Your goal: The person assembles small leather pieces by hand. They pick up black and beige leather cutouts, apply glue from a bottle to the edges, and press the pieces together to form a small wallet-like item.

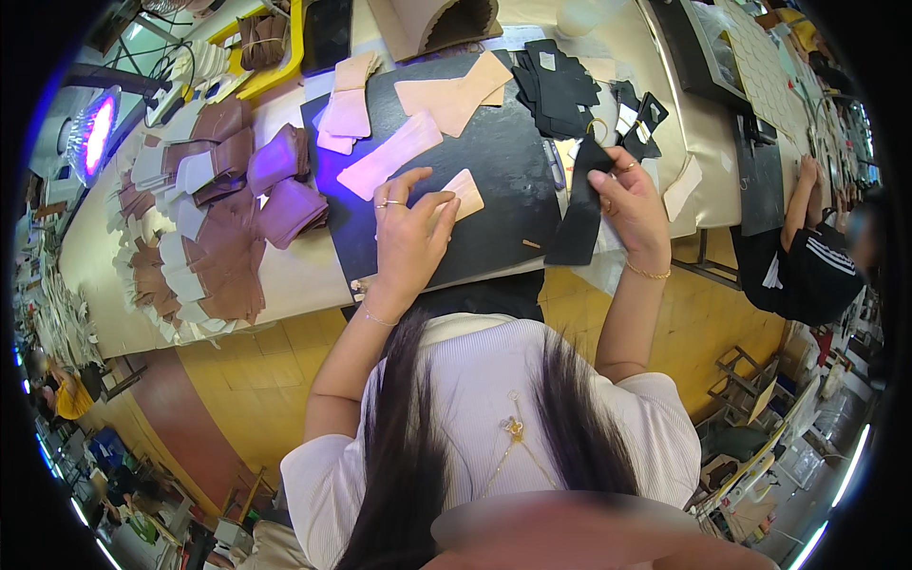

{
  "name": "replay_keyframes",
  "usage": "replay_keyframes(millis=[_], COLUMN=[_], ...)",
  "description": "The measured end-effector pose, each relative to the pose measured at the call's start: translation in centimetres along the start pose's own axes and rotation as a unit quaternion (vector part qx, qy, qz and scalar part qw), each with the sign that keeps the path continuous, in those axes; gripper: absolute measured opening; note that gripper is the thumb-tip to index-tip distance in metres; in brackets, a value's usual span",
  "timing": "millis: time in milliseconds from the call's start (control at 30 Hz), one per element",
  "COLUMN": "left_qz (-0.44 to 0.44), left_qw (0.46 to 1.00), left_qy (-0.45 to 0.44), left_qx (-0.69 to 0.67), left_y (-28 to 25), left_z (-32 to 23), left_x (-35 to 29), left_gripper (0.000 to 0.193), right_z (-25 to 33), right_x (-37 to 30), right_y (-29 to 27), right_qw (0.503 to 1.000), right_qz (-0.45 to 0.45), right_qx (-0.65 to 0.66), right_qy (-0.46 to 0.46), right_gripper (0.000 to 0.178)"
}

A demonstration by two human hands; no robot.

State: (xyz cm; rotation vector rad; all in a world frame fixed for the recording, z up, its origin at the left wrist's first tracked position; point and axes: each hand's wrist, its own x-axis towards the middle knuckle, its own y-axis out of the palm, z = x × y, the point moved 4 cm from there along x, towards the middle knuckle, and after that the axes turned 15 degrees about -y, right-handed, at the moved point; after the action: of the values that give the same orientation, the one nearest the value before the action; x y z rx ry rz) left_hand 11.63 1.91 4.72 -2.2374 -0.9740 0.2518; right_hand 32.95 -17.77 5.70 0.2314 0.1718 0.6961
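Observation:
My right hand point(629, 204) pinches a long black strip point(577, 223), seemingly leather, between thumb and fingers. The strip hangs tilted over the right edge of the black work board point(513, 214). Over the middle of that board, my left hand point(410, 233) has its thumb and index finger closed at the edge of a small beige piece point(467, 193); the covered end of this piece is hidden. Farther back on the board lie a waisted pale piece point(389, 157) and overlapping beige pieces point(459, 93). A stack of black cut pieces point(554, 90) sits beyond the strip.
Piles of brown and white pieces point(214, 190) cover the table's left side, by a glowing lamp point(98, 133). A yellow tray point(271, 57) stands behind them. Another black piece point(643, 123) lies past my right hand. A person in black point(807, 256) sits at far right.

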Motion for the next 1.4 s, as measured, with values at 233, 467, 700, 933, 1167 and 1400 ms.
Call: replay_keyframes(millis=[233,467,700,933,1167,1400], left_qz=[0.013,0.035,0.01,0.048,0.331,0.286], left_qw=[0.999,0.998,0.998,0.994,0.704,0.582], left_qy=[-0.019,-0.036,-0.055,-0.068,-0.299,-0.274], left_qx=[0.032,0.024,0.005,-0.071,-0.552,-0.71], left_y=[0.2,0.2,-0.8,-0.7,3.1,1.2], left_z=[0.1,0.1,0.6,1.1,0.6,0.8], left_x=[-0.3,-1.9,-2.5,-2.6,-3.0,-1.8], left_gripper=[0.014,0.014,0.014,0.017,0.061,0.058], right_z=[-0.3,-2.7,-4.2,0.2,4.8,2.4], right_x=[3.6,16.9,20.2,17.2,7.2,1.8], right_y=[-0.1,-1.2,-1.0,0.0,7.9,10.0], right_qw=[0.798,0.724,0.732,0.912,0.934,0.91], right_qz=[0.027,-0.008,-0.023,0.024,0.265,0.394], right_qx=[-0.543,-0.639,-0.641,-0.375,0.073,0.03], right_qy=[-0.261,-0.26,-0.228,-0.165,-0.228,-0.125], right_gripper=[0.033,0.026,0.031,0.019,0.069,0.049])
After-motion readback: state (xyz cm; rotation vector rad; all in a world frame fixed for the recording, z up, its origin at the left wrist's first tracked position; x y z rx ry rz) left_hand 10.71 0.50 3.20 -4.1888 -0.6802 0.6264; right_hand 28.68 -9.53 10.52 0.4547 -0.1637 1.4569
